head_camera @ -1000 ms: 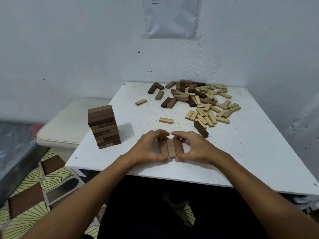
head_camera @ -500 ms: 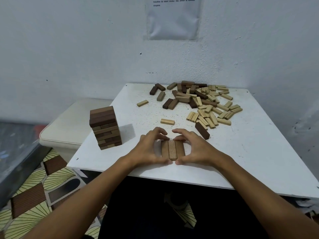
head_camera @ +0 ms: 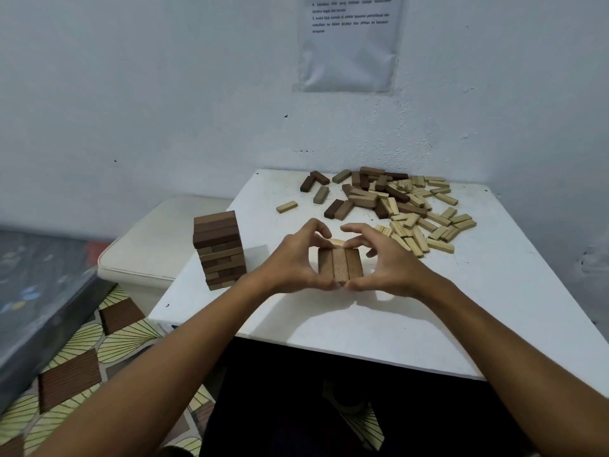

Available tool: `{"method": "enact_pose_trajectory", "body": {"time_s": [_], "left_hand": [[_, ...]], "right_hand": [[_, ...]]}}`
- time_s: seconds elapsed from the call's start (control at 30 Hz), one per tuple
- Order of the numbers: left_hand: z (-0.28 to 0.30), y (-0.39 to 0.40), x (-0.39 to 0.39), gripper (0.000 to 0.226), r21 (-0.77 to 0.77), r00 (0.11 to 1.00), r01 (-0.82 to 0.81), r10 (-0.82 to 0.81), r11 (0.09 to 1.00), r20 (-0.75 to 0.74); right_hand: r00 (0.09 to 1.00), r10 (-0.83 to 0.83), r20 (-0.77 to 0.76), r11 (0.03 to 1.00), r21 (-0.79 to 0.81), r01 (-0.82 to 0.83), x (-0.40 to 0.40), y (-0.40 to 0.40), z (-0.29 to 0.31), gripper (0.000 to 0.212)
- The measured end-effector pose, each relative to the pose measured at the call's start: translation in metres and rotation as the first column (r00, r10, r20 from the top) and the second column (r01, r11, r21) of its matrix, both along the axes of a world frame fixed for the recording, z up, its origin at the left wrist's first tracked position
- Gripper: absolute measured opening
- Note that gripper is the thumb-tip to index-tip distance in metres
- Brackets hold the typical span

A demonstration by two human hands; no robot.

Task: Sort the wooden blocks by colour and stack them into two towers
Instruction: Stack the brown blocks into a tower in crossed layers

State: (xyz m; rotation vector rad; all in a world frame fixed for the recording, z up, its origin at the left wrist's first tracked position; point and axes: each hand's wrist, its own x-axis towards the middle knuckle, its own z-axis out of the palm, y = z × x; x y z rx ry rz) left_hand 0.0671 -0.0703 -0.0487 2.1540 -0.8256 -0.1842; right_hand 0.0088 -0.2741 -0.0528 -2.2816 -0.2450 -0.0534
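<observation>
Where a white printed sheet of paper (head_camera: 348, 44) is fixed to the pale wall above the far edge of the white square surface (head_camera: 461, 324), its few lines of small dark type are too blurred to read, and no brand or label shows on anything else.

Both hands grasp a flat row of three brown wooden blocks (head_camera: 340, 268) lying side by side, lengthwise away from the person, over the near middle of the surface. The left hand (head_camera: 293, 263) curls round the left side, thumb at the near end and fingers arched over the far end; the right hand (head_camera: 384, 265) mirrors it on the right side. Whether the row rests on the surface or is lifted just clear of it cannot be told. A single pale wooden block (head_camera: 337, 242) lies just behind the row, partly hidden by the fingers.

To the left, near the surface's left edge, stands an upright tower of dark and mid-brown wooden blocks (head_camera: 220, 253), apart from the left hand. At the far right spreads a loose heap of mixed dark and pale wooden blocks (head_camera: 402, 206), its nearest pale pieces just beyond the right hand. One pale block (head_camera: 287, 207) lies alone left of the heap.

Bare surface runs along the near edge and right side. A cream padded seat (head_camera: 155, 249) butts against the left edge, over a leaf-patterned floor (head_camera: 108, 344).
</observation>
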Motion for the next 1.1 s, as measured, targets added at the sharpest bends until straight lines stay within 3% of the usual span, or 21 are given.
{"method": "enact_pose_trajectory", "body": {"time_s": [0.53, 1.1], "left_hand": [[0.084, 0.062, 0.036, 0.066, -0.033, 0.970, -0.141, 0.145, 0.989, 0.196], [0.081, 0.150, 0.048, 0.070, -0.020, 0.949, -0.312, 0.313, 0.950, 0.050]], "right_hand": [[0.982, 0.143, 0.128, 0.989, 0.014, -0.146, 0.068, 0.052, 0.081, 0.088], [0.945, 0.326, 0.029, 0.945, 0.005, -0.326, 0.127, 0.142, 0.077, 0.093]]}}
